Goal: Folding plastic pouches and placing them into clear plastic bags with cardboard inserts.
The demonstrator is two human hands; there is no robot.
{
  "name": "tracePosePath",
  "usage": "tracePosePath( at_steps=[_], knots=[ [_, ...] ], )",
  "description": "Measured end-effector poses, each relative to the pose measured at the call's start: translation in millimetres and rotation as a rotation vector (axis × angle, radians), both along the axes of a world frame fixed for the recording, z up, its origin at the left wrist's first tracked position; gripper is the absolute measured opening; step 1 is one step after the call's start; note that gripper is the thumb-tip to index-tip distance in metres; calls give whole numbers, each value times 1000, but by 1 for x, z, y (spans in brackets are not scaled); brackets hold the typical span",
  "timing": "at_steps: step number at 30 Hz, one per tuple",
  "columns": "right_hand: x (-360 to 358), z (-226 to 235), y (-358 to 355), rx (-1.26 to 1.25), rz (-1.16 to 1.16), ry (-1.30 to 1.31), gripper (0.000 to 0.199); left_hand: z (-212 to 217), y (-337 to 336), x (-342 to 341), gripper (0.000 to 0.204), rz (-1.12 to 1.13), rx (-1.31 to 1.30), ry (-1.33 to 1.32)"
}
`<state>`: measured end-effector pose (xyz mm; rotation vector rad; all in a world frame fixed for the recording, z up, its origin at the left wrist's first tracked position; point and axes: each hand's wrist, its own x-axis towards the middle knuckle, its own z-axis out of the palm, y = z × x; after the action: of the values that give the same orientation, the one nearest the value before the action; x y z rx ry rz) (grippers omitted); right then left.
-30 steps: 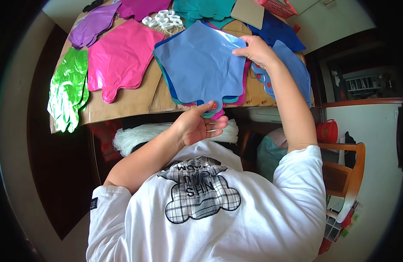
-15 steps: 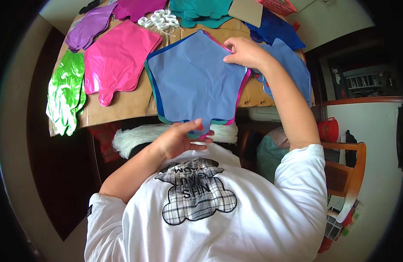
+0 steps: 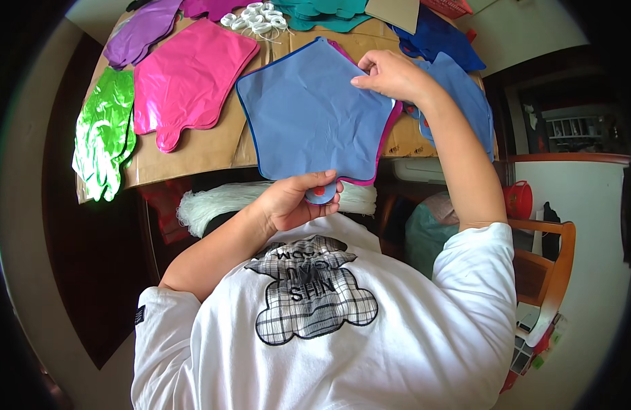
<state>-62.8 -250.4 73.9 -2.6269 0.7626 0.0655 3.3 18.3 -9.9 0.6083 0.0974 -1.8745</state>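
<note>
A stack of flat, uninflated star-shaped foil balloons (image 3: 309, 109) lies over the near edge of the table, a dull blue one on top. Magenta and darker blue edges show beneath it. My left hand (image 3: 302, 200) is closed around the stack's neck end, where a rounded tab with a red spot shows between thumb and fingers. At the stack's upper right edge is my right hand (image 3: 392, 76), its thumb over the blue face and its fingers bent at the rim. Its fingertips are partly hidden.
Around the stack lie pink balloons (image 3: 186, 82), green balloons (image 3: 104, 130), purple balloons (image 3: 141, 31), teal balloons (image 3: 322, 10) and more blue balloons (image 3: 459, 102). White ribbon coils (image 3: 257, 19) sit at the back. Pale string (image 3: 220, 205) hangs below the cardboard-covered table (image 3: 213, 154). A wooden chair (image 3: 554, 266) stands right.
My left hand has closed around the neck tab, its fingers spread before. The stack has shifted slightly up and right, and its lower colored edges are better lined up. My right hand stays at the rim.
</note>
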Motion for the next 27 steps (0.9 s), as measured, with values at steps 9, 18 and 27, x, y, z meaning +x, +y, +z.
tracePosePath(
  at_steps=[9, 18, 27],
  knots=[
    [-79, 35, 46, 161, 29, 73, 41, 19, 3, 1, 18, -18, 152, -133],
    [-112, -53, 130, 1534, -648, -517, 32, 9, 13, -1, 22, -153, 35, -127],
    [-103, -54, 135, 1217, -476, -627, 22, 3, 26, -8, 44, -13, -112, 30]
  ],
)
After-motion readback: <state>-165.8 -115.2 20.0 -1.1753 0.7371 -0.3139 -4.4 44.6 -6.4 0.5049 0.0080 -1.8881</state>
